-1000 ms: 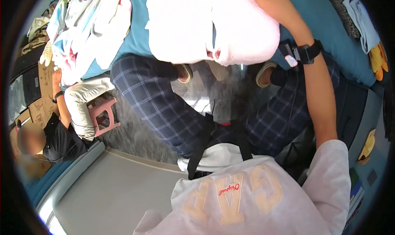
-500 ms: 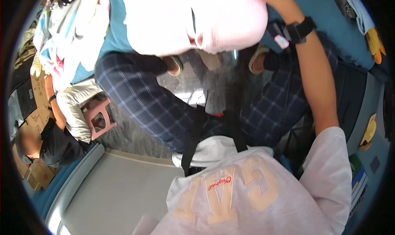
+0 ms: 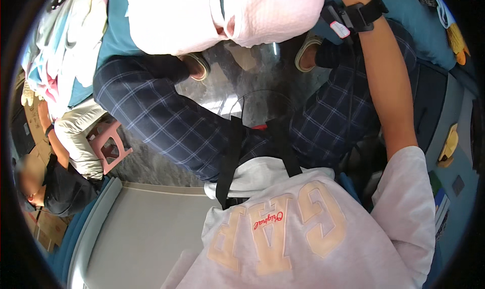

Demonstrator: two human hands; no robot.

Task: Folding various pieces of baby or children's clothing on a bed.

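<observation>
A pale pink cloth (image 3: pixel 275 13), probably a garment, lies at the top middle over the edge of a teal padded surface (image 3: pixel 117 28). It has a slit-like fold near its middle, and its upper part runs out of the picture. My right forearm (image 3: pixel 389 81) reaches up along the cloth's right side, with a black strapped device (image 3: pixel 361 16) at the wrist. The right hand lies beyond the top edge, so its fingers and anything in them are hidden. My left hand and forearm do not show.
Piled light-coloured clothes (image 3: pixel 70 41) lie at the upper left. Below them, another person in a black top (image 3: pixel 68 188) sits near a pink plastic stool (image 3: pixel 112 146) and cardboard boxes (image 3: pixel 53 228). Yellow knitted fabric (image 3: pixel 456 43) hangs at the upper right. My plaid-trousered legs are spread.
The whole view has shifted, so the pink cloth, my legs and the other person appear farther left and mostly higher or similar in height. My right wrist has slipped nearer the top edge.
</observation>
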